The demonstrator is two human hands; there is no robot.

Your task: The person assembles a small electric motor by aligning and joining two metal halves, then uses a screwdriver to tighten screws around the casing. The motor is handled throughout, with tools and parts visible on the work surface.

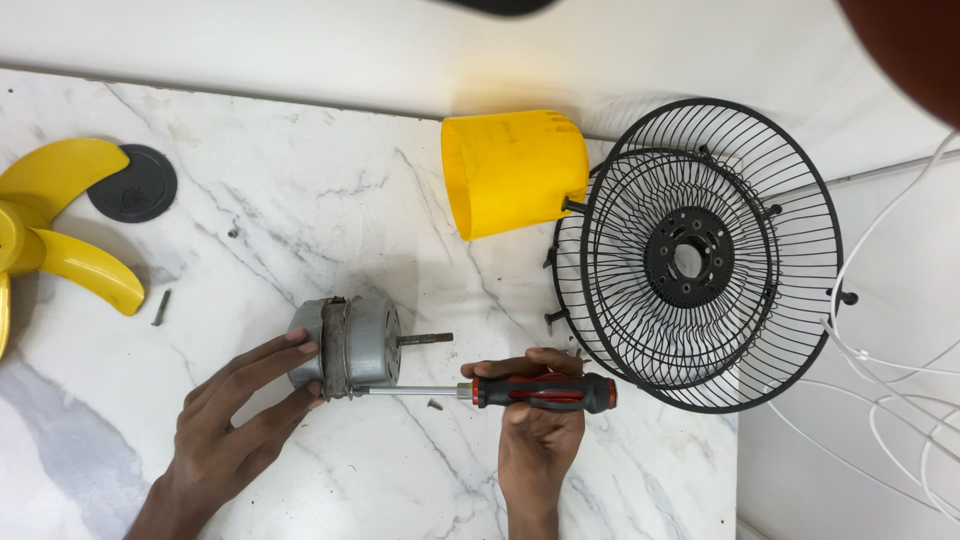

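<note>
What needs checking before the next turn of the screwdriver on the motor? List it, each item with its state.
1. Left hand steadies the motor: ok, its fingers rest on the casing.
2. Right hand grips the screwdriver by its handle: ok.
3. Tip seated in a screw: cannot tell, the tip meets the casing edge but the screw is hidden.
4. Shaft free of both hands: ok, it points right, above the screwdriver.
5. Loose screw out of the way: ok, it lies apart, near the yellow blade.
6. Grille clear of the right hand: not ok, its rim lies right beside the handle.
</note>
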